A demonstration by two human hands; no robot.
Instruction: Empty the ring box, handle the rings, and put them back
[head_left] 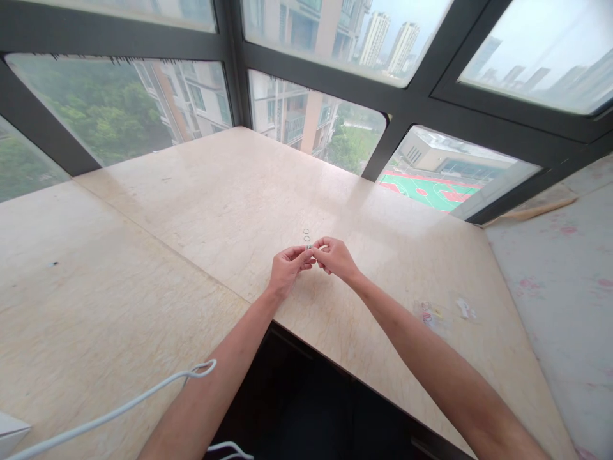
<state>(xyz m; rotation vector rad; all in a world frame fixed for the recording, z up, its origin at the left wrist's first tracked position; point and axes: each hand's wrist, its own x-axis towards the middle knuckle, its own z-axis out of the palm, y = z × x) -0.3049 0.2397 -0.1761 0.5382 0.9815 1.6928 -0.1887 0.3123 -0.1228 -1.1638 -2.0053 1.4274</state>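
Observation:
Over the stone-look countertop (230, 211), my left hand (288, 267) and my right hand (334, 257) meet fingertip to fingertip. Between them they pinch a small silvery metal piece (309, 248), mostly covered by the fingers, so its kind is hard to make out. The left thumb and fingers are closed on it from one side, the right thumb and forefinger from the other. Just beyond the fingertips, two thin rings (306, 235) lie on the counter, one behind the other.
Small clear plastic bags (428, 313) and a white scrap (464, 308) lie right of my right forearm. A white cable (119, 406) crosses by my left forearm, near a white box corner (12, 431). Window frames (311, 70) edge the counter; a dark gap opens at its front.

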